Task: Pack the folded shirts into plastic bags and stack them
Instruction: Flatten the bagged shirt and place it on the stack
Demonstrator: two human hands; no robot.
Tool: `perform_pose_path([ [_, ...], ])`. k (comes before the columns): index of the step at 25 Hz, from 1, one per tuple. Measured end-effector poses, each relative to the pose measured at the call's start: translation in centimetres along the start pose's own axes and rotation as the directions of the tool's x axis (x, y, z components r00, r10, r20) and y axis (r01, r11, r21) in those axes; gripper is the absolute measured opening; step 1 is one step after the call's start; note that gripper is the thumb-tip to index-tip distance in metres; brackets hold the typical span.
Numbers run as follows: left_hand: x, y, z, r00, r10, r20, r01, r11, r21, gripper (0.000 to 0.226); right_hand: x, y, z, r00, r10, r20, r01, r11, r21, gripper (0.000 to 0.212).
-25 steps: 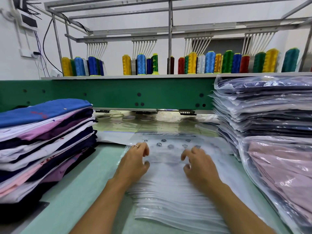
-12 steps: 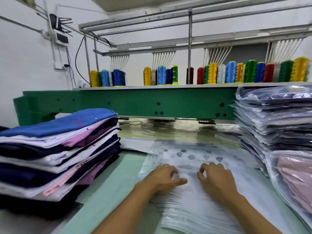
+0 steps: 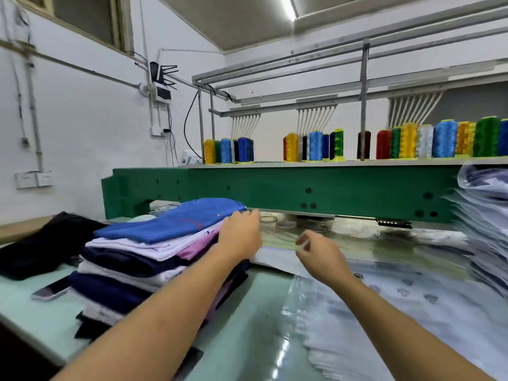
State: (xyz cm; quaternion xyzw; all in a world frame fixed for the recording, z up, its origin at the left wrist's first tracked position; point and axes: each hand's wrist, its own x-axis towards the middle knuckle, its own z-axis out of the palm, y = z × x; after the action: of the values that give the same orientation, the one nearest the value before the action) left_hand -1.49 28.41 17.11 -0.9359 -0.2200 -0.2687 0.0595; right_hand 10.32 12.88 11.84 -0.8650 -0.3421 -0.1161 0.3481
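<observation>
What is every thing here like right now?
blue shirt: folded, unbagged, top of pile
shirt pile: stacked, unbagged
plastic bags: empty, lying flat
bagged shirts: packed, stacked
left hand: at blue shirt's edge, grip unclear
right hand: raised, fingers loosely curled
thread spools: upright
ceiling light: on

pale green table (image 3: 247, 334), folded shirts (image 3: 154, 259), plastic bags (image 3: 384, 312)
</observation>
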Motion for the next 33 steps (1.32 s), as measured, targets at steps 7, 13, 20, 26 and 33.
perform_pose_path([
  [7,0.9,-15.5,-5.3,0.891,-0.3,0.341,0.24,0.948,0.209,0.036,3.2,-8.1,4.3,0.991,-0.11,0.081,0.082,0.953,0.293,0.017],
  [13,0.8,-20.5,-8.1,0.822,-0.156,0.548,0.113,0.987,0.111,0.044,4.1,-12.3,7.2,0.971,-0.181,0.159,0.091,0.886,0.454,0.022],
  [20,-0.7,-22.0,-8.2,0.984,-0.164,0.07,0.162,0.986,0.025,0.016,4.4,-18.2,9.6,0.959,-0.152,0.239,-0.089,0.638,0.765,0.03],
  [26,-0.6,-16.8,-9.6,0.999,0.052,-0.011,-0.053,0.973,-0.226,0.014,5.4,-21.5,9.8,0.849,-0.004,0.528,-0.526,0.083,0.847,0.056],
  [33,-0.4,-21.1,-8.0,0.89,-0.418,0.183,0.45,0.871,-0.199,0.042,6.1,-18.6,10.7,0.886,0.226,0.406,-0.402,-0.067,0.913,0.046],
])
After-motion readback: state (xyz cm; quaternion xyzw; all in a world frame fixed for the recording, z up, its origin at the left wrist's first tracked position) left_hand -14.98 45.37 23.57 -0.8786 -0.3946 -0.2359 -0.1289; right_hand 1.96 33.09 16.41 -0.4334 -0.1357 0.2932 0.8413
